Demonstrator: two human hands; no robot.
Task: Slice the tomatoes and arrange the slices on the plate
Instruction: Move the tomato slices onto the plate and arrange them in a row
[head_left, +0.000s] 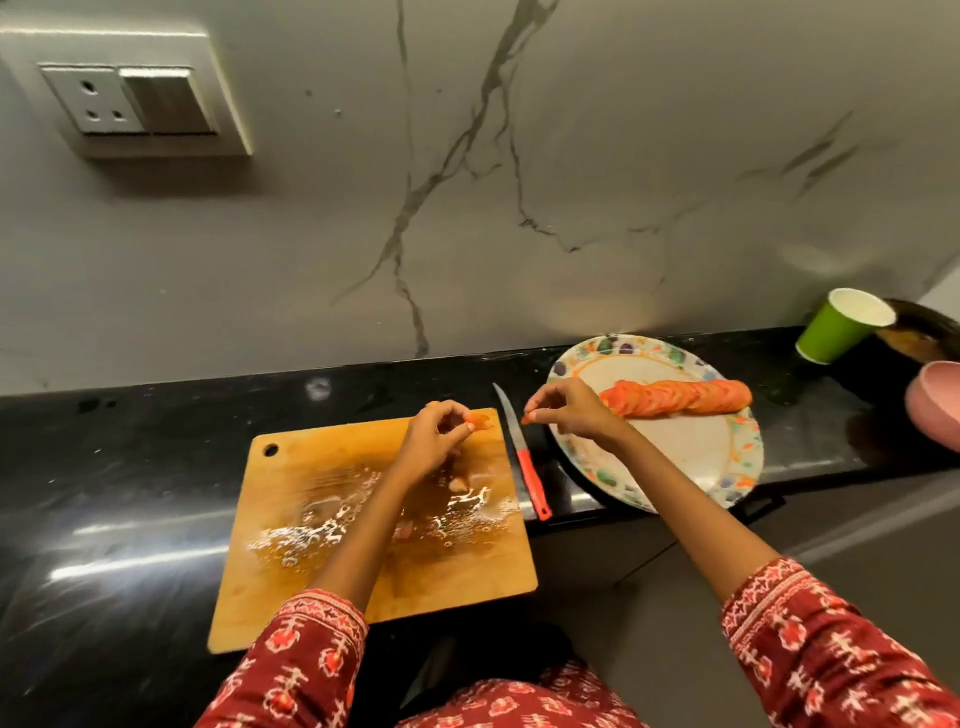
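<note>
1. Head view: hands at work over a wet wooden cutting board (332, 525) on a black table (130, 467), with a red-handled knife (522, 457) lying untouched between the board and a patterned plate (727, 457).
2. Left hand (434, 441) hovers at the board's far right corner, its fingertips pinching a small tomato piece (480, 420).
3. Right hand (571, 410) hangs above the plate's near-left rim, fingers curled, thumb and forefinger nipped on what looks like a small red scrap (525, 419); whether it is a full slice cannot be told.
4. A row of tomato slices (675, 397) lies overlapped across the plate, its long axis running left to right; its near end sits just beside the right hand's knuckles, to that hand's right.
5. The right hand is plainly the nearer to the row, and the left hand's piece lies across the knife from the plate, so any hand-over likely travels rightward past the blade.
6. Slicing appears largely finished; a few pale bits remain on the board.
7. A green paper cup (836, 332) and a pink bowl (935, 410) stand at far right.
</note>
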